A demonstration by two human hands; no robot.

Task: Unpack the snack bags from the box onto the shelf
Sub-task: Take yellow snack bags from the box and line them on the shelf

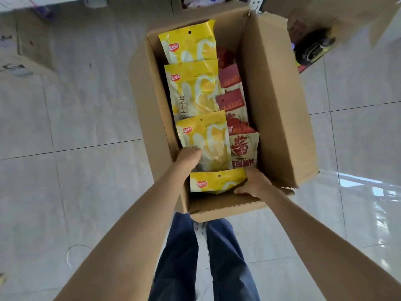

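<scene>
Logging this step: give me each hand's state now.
Left hand: reaching into the box, grip hidden, cannot tell.
Right hand: holding the nearest yellow bag.

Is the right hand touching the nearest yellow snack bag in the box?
Touching. The head view shows the right hand with its fingers against the right edge of the nearest yellow snack bag and its thumb below it.

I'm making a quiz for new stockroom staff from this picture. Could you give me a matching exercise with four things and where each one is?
Things:
1. yellow snack bags
2. red snack bags
3. left hand
4. right hand

Places:
A. right-hand row inside the box
B. on the third yellow bag from the far end
C. left-hand row inside the box
D. at the right edge of the nearest yellow bag

Pairs: 1-C, 2-A, 3-B, 4-D
</scene>
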